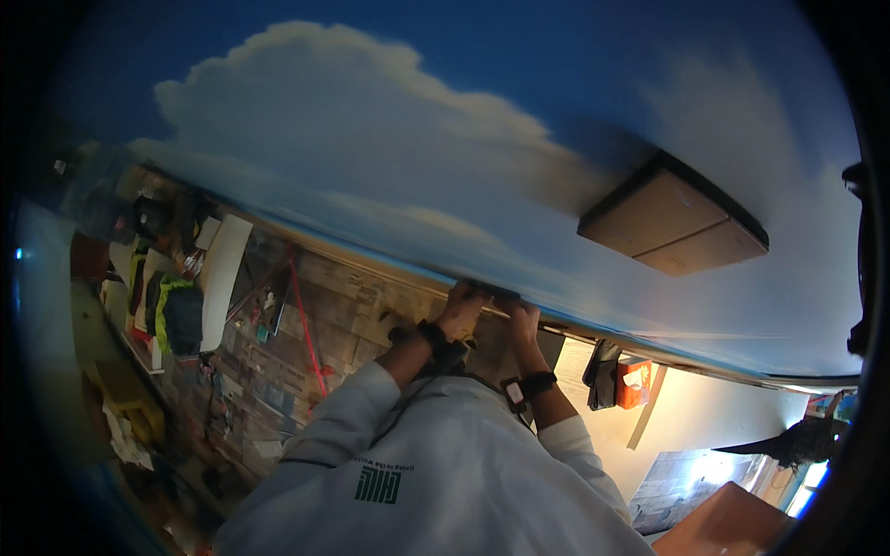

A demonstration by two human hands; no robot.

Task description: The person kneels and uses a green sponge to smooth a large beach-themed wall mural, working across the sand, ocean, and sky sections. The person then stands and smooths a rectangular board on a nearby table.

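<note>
My left hand (462,311) and my right hand (525,321) are close together in front of me, at the edge of a large surface (389,160) that bears a blue sky with clouds. The fingers of both hands are curled at a small dark object (495,288) lying along that edge; its kind cannot be told. A dark band circles my left wrist, and a dark band and a watch-like device (514,395) are on my right wrist. A small yellow thing (470,342) shows beside my left wrist, partly hidden.
A brown box-like thing (674,221) sits on the sky surface at right. Below are a black bag (602,375) and an orange tissue box (634,383) on a pale top. At left are a red strip (306,320) over a patterned floor, dark and lime cloth (177,313) and a yellow container (128,399).
</note>
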